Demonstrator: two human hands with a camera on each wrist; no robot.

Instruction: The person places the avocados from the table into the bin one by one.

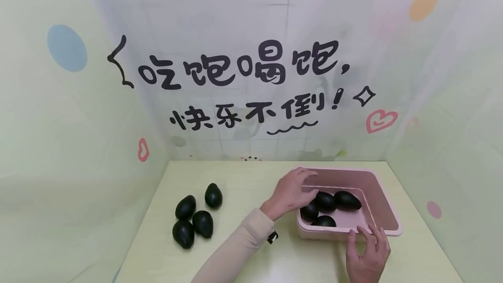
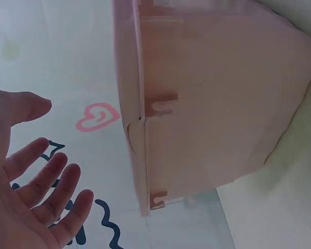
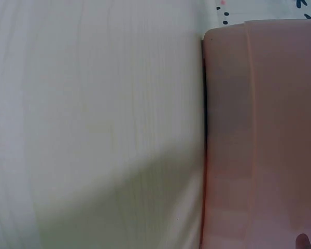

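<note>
The pink plastic bin (image 1: pixel 387 204) stands on the right side of the table, with several dark avocados (image 1: pixel 347 200) inside, mostly in its left half. Over the bin's left end is my left hand (image 1: pixel 288 191), palm down, its loosely bent fingers above the avocados. In the left wrist view the same hand (image 2: pixel 39 187) has spread fingers and holds nothing. My right hand (image 1: pixel 368 252) is at the front of the bin, fingertips right at the rim. Only a fingertip (image 3: pixel 302 241) of it shows in the right wrist view, near the bin's outer wall (image 3: pixel 285 129).
Several more avocados (image 1: pixel 202 224) lie grouped on the left part of the pale wooden table (image 1: pixel 157 257). Printed fabric walls enclose the table at the back (image 1: pixel 235 143) and both sides. The bin stands close to the right edge.
</note>
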